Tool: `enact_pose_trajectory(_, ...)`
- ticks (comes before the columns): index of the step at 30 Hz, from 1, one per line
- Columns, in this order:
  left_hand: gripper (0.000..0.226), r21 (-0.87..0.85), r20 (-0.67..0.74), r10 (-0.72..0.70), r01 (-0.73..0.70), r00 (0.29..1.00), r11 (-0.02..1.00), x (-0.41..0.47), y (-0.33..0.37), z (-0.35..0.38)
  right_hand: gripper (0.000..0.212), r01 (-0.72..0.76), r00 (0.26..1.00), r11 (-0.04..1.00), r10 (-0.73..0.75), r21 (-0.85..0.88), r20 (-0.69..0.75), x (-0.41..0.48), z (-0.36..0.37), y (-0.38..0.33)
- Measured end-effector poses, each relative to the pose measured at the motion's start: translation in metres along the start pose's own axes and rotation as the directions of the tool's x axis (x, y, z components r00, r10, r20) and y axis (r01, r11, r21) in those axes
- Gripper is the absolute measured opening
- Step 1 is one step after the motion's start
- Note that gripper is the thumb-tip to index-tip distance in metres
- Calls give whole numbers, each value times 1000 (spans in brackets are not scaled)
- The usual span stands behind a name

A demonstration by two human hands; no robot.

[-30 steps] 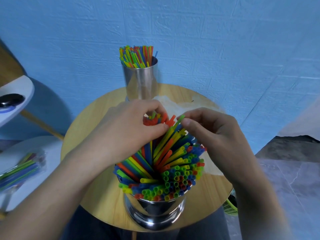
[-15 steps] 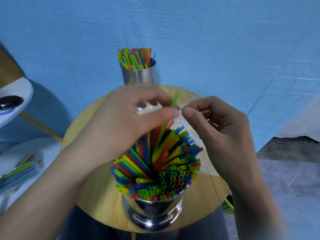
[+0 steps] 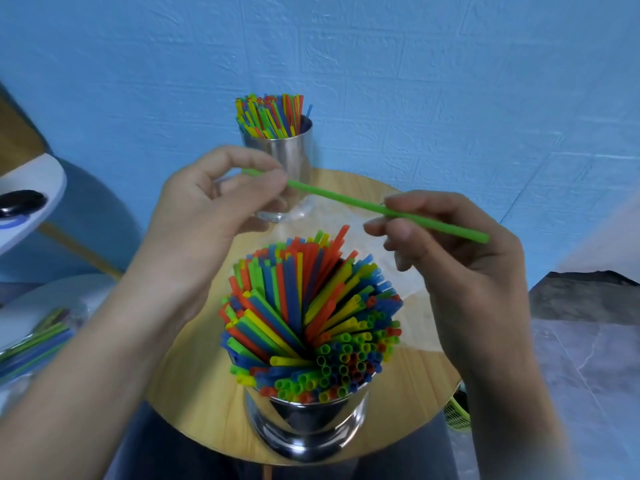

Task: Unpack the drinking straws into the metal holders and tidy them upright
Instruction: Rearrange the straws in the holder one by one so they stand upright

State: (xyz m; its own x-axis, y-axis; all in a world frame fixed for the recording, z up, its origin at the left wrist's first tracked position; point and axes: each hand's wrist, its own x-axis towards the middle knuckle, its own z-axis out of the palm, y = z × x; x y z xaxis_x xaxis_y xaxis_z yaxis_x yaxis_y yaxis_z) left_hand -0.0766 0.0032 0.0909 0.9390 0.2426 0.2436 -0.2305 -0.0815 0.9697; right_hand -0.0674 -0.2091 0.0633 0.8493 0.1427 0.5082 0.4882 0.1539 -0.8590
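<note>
Left hand (image 3: 207, 209) and right hand (image 3: 450, 244) pinch a green straw (image 3: 339, 199) above the near-edge holder (image 3: 308, 424); the straw's left tip seems hidden in the grip.

A wide shiny steel holder (image 3: 304, 427), packed with multicoloured plastic straws (image 3: 311, 313), stands at the near edge of the round wooden desk (image 3: 207, 393) before you. A narrower steel cylinder holder (image 3: 291, 150) stands at the far edge, behind your left hand (image 3: 207, 216). Above the near holder, a single green straw (image 3: 346, 199) spans from your left hand to your right hand (image 3: 460, 258). A clear bagged bundle of straws (image 3: 34, 341) lies off the desk, to your left.
</note>
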Motion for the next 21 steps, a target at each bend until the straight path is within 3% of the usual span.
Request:
enact_pose_trajectory(4, 29, 271, 180, -47, -4, 983, 963, -2, -4, 0, 14, 80, 984, 996, -71, 48, -165, 1, -4, 3)
enact_pose_trajectory(8, 35, 398, 385, -78, -90, 920, 913, -4, -6, 0, 26, 94, 963, 996, -92, -5, -252, 2, -6, 2)
enact_pose_trajectory(11, 41, 468, 448, -139, -100, 883, 878, -6, -5, 4, 28, 47, 982, 991, -68, -122, -179, 2, -6, 7)
enact_pose_trajectory(16, 45, 580, 461, -233, -92, 856, 809, -7, -5, 6, 19, -4, 998, 924, 29, -382, 60, -1, -1, 15)
enact_pose_trajectory(19, 30, 571, 433, -187, -108, 882, 814, -6, -8, 7, 8, -35, 994, 918, 74, -396, 84, -2, -1, 14)
enact_pose_trajectory(21, 25, 568, 424, -178, -108, 888, 816, -5, -10, 7, 23, -54, 995, 930, 80, -364, 58, -2, 0, 13)
